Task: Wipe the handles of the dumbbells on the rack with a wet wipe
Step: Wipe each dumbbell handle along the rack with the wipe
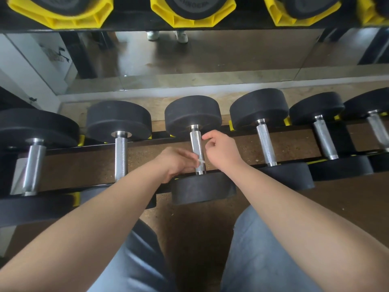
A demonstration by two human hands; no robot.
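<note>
Crouching close to the rack (160,135), the person has both hands at the middle dumbbell (203,187) of the lower row, which lies across the rails with its handle (195,142) running away from them. The left hand (176,163) is curled at the near end of the handle. A small white scrap, which I take for the wipe (201,161), shows at its fingertips against the steel, with most of it hidden in the fingers. The right hand (222,149) sits just beside the handle's far half, fingers curled and thumb meeting forefinger, but whether it pinches a corner of the wipe or nothing at all I cannot tell. The wipe will be limp, light and damp, apt to bunch or snag on the knurled steel, so I would wrap it round the bar and hold it with the whole hand, not the fingertips. The dumbbell looks heavy and stiff, with thick black rubber heads, and should sit fast in the rack while rubbed. If it must be turned, the handle is the place to hold, though the smooth collars may be slippery when wet. The other dumbbells (264,144) lie to either side. On the upper tier, yellow cradles (63,20) hold bigger heads with raised lettering, too blurred to read; no other writing shows.
</note>
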